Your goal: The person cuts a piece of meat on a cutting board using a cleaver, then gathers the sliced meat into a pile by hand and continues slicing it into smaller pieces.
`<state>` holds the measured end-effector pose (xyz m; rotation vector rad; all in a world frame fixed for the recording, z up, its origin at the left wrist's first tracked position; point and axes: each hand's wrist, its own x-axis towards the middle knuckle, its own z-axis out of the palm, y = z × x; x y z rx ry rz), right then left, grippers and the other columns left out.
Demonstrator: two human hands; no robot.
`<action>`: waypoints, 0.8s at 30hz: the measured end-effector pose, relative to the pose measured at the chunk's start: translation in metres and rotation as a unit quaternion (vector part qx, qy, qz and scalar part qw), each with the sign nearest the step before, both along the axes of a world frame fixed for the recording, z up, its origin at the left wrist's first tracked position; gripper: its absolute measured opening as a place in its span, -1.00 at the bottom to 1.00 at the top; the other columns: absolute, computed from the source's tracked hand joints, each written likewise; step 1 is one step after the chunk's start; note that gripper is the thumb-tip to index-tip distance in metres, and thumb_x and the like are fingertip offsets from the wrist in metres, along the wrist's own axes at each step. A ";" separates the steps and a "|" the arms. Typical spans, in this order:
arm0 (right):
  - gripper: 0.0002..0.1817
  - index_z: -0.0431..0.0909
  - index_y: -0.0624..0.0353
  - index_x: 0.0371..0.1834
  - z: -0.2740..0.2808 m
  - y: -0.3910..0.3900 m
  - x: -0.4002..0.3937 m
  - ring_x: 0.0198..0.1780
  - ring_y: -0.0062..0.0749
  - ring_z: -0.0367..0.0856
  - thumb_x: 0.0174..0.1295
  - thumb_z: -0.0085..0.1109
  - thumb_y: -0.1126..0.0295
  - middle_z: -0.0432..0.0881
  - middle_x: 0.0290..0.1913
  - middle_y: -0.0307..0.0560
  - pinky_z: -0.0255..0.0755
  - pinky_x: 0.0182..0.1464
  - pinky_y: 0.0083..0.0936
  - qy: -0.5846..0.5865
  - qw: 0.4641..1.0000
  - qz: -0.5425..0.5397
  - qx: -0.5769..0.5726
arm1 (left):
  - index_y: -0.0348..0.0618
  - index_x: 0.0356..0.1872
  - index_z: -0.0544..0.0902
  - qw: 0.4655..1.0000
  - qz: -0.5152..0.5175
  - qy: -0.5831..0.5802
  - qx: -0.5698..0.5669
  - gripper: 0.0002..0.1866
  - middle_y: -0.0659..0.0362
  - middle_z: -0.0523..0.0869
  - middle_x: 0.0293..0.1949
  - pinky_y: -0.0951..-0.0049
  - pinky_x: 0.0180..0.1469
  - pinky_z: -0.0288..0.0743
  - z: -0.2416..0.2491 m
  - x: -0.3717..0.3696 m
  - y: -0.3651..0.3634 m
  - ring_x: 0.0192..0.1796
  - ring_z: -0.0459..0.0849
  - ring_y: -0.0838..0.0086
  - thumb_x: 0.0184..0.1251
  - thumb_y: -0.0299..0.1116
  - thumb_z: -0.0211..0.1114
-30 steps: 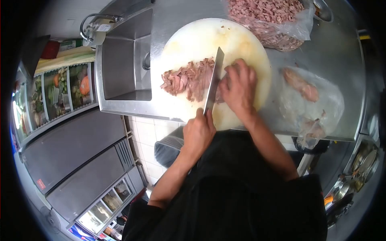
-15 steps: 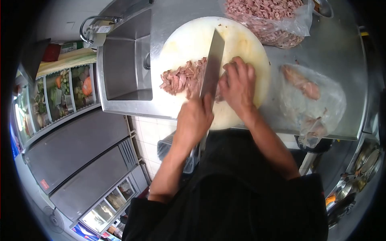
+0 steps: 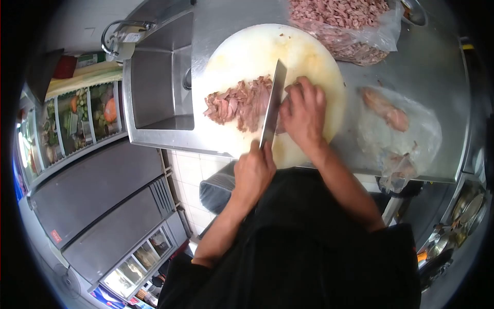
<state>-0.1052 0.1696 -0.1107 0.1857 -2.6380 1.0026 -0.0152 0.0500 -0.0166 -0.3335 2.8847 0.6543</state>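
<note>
My left hand [image 3: 254,171] is wrapped round the handle of a cleaver [image 3: 273,103], its blade pointing away from me, edge down on a round white cutting board [image 3: 242,46]. Left of the blade lies a heap of sliced pinkish-brown cooked meat [image 3: 239,103]. My right hand [image 3: 306,110], fingers curled, presses on a piece of meat [image 3: 280,125] just right of the blade. Most of that piece is hidden under the fingers and behind the blade.
A plastic bag of chopped meat [image 3: 339,15] stands at the back right, near a metal bowl [image 3: 415,13]. A larger meat piece [image 3: 386,109] lies on a clear plastic bag [image 3: 427,126] to the right. A steel sink [image 3: 159,87] adjoins the board's left side.
The cleaver and my left hand have moved down toward me, and the blade now stands more upright, showing less of its side. My right hand has barely shifted.
</note>
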 end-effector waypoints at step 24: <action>-0.71 0.64 0.16 -0.02 -0.005 0.015 -0.009 0.07 -0.06 0.53 0.17 0.24 0.42 0.62 0.09 -0.06 0.47 0.12 -0.14 0.038 0.998 0.047 -0.034 | -0.42 -0.35 0.57 0.995 -0.013 0.094 0.009 -0.71 -0.34 0.61 -0.61 -0.07 -0.52 0.50 -0.022 -0.048 0.017 -0.53 0.65 -0.29 0.53 -0.35 0.24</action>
